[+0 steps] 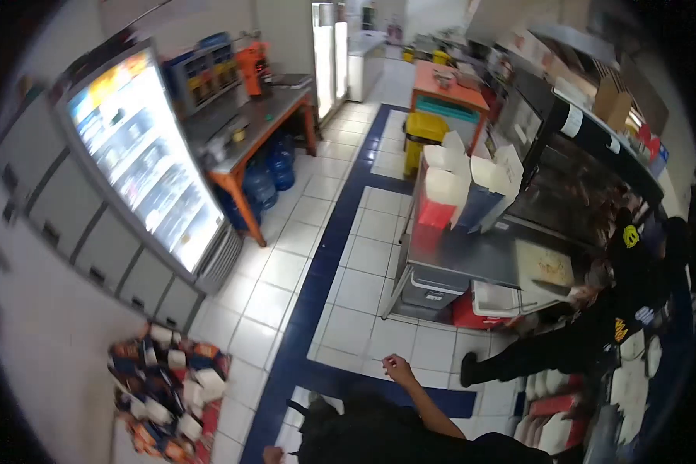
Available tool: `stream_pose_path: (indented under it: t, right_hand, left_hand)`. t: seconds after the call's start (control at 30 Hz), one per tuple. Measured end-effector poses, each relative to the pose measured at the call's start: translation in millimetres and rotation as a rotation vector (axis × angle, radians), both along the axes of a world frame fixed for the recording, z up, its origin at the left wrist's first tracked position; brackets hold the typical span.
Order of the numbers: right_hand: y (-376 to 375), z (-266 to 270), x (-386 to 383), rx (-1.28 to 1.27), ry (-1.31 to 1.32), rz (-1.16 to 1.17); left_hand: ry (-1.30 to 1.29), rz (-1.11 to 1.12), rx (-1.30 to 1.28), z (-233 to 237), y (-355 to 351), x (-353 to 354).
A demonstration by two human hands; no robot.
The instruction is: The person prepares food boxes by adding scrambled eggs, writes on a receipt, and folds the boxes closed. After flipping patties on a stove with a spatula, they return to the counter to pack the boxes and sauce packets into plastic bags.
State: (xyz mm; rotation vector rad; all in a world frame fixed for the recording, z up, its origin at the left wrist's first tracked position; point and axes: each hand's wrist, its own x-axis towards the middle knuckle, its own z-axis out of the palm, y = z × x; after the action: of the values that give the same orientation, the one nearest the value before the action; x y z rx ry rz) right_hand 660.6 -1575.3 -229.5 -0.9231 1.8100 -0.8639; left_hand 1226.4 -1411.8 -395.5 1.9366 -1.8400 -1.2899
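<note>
My right hand point(397, 370) is held out over the white tiled floor point(363, 329), its fingers loosely bent and slightly apart. Nothing shows in it. At the bottom edge, only part of my left hand point(273, 455) is visible, beside my dark clothing, and its fingers cannot be made out. Ahead of my right hand is a steel counter point(460, 255) bearing a red carton point(435, 213) and a dark blue carton point(475, 203), both with white flaps up. Neither hand touches the counter or cartons.
A co-worker in black point(588, 329) leans by a cutting board point(545, 265) at right. Stacked red and white cartons point(549, 417) stand lower right. Packed cartons point(166, 390) pile up at left, near a lit drinks fridge point(143, 147). A yellow bin point(423, 135) stands beyond the counter.
</note>
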Motion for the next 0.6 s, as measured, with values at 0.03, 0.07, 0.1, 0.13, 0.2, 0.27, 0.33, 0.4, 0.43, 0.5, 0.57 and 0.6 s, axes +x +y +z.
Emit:
stream_pose_path:
  t: [0.03, 0.07, 0.1, 0.13, 0.2, 0.27, 0.33, 0.4, 0.43, 0.5, 0.57, 0.6]
  right_hand:
    - [-19, -24, -3, -0.053, -0.014, 0.006]
    - [-44, -16, -5, 0.027, -0.103, -0.038]
    - [-69, -6, -6, 0.101, -0.194, -0.073]
    - [-102, -2, -10, 0.085, -0.217, -0.106]
    - [-176, -12, -33, 0.165, -0.069, -0.125]
    - [-274, -31, -64, 0.089, -0.088, -0.177]
    - [-378, -40, -108, -0.005, 0.024, -0.201]
    - [-479, -27, -142, -0.124, 0.193, -0.272]
    - [-527, -34, -168, -0.044, 0.214, -0.282]
    - [-616, 1, -221, -0.259, 0.017, -0.397]
    - [-692, 55, -277, -0.275, -0.1, -0.383]
    - [-727, 72, -307, -0.298, -0.181, -0.38]
  left_hand:
    - [-0.363, 0.307, 0.406, -3, -109, -37]
    - [-0.523, -0.039, 0.012, -7, -210, -58]
    - [-0.216, -0.083, -0.076, 53, -309, -103]
    - [-0.271, -0.009, -0.144, 67, -408, -144]
    - [0.055, 0.048, -0.182, 101, -578, -215]
    - [0.213, 0.037, -0.316, 190, -698, -304]
    - [0.158, -0.032, -0.333, 206, -804, -356]
    - [0.14, -0.154, -0.37, 205, -885, -393]
    - [0.094, -0.147, -0.262, 206, -913, -408]
    - [-0.173, -0.396, -0.362, 186, -967, -419]
    - [-0.346, -0.595, -0.335, 133, -1015, -415]
    - [-0.466, -0.465, -0.028, 84, -1044, -403]
